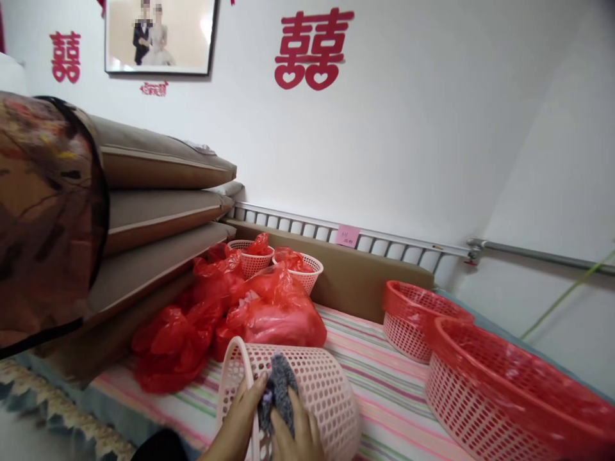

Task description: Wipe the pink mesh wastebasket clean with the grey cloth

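A pale pink perforated basket (327, 390) lies on its side on a striped sheet, its open rim toward the left. My left hand (243, 413) is at that rim, its fingers closed on the rim and touching the edge of a grey cloth (283, 378). Against the basket's outer wall, my right hand (298, 429) presses the bunched cloth with bent fingers. Behind the basket sit red plastic bags (283, 314) with pink contents.
Two red-lined baskets (408, 330) (471, 403) stand at the right. Two small baskets (257, 262) (307, 278) holding red plastic are at the back. Stacked cushions (158, 211) rise at the left, near a patterned cloth (43, 211). A radiator (307, 224) lines the wall.
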### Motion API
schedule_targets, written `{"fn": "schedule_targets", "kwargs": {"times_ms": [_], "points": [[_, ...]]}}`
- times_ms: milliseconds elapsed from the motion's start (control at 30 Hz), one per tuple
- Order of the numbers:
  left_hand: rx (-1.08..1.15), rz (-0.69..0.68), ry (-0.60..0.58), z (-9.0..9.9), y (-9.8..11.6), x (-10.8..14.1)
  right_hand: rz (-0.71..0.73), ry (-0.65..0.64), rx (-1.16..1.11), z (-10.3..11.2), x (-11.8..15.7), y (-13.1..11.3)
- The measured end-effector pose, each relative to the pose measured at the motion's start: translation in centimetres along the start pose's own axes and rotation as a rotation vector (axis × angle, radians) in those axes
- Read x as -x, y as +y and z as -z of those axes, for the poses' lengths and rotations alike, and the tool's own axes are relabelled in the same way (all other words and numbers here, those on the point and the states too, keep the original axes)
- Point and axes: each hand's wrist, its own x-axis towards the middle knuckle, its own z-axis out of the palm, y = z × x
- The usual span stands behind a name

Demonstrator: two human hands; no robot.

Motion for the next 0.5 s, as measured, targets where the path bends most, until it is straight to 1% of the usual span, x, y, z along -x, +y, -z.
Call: {"fn": "schedule_targets", "kwargs": {"times_ms": [67, 167, 267, 400, 500], "points": [[-0.001, -0.003, -0.054, 0.2, -0.4, 0.0, -0.031, -0.031, 0.023, 0.2, -0.2, 1.2], [-0.053, -0.020, -0.023, 0.8, -1.2, -0.1, -0.093, -0.093, 0.096, 1.0, -0.7, 3.2], [-0.104, -0.049, -0.001, 1.2, -1.9, -0.2, -0.154, -0.185, 0.202, 1.9, -1.4, 5.6], [-0.072, 0.008, -0.017, 1.0, -1.9, -0.1, -0.307, -0.337, 0.368, 2.5, -2.1, 9.1], [-0.068, 0.020, -0.016, 0.7, -1.7, 0.0, -0.410, -0.406, 0.442, 2.5, -2.3, 10.9]]}}
